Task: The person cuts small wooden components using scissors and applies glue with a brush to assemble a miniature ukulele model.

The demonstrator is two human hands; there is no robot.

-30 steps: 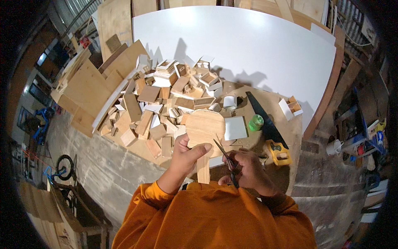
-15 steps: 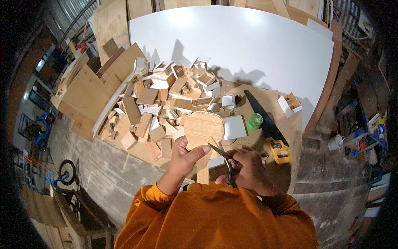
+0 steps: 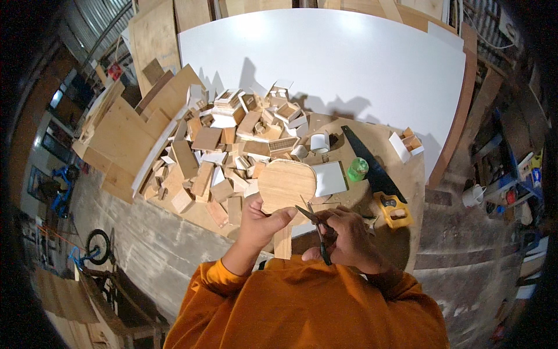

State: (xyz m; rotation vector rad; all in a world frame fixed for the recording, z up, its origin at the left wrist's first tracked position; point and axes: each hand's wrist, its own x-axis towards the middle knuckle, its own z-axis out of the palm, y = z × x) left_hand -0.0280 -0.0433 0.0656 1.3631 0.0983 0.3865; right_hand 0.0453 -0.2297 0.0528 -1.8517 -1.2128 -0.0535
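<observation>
My left hand (image 3: 258, 224) grips a pale wooden piece (image 3: 285, 180) with a rounded, paddle-like head and a narrow strip extending down toward my orange top. My right hand (image 3: 343, 235) is closed on a pair of dark-handled scissors (image 3: 321, 235), its blades apart and pointing up-left across the piece, by my left thumb. Just beyond lie a jumbled heap of small wooden offcuts and boxes (image 3: 206, 139) and a white square board (image 3: 330, 177).
The worktable (image 3: 401, 168) also carries a hand saw (image 3: 393, 210) with yellow handle, a green translucent container (image 3: 357, 168), a white cylinder (image 3: 319, 142) and a small open box (image 3: 407, 145). A large white panel (image 3: 325, 58) stands behind; plywood sheets (image 3: 116, 139) lean left.
The scissors' blades have spread apart compared with a second ago and tilted more to the left. Both hands hold their grip in nearly the same place; the view has shifted slightly.
</observation>
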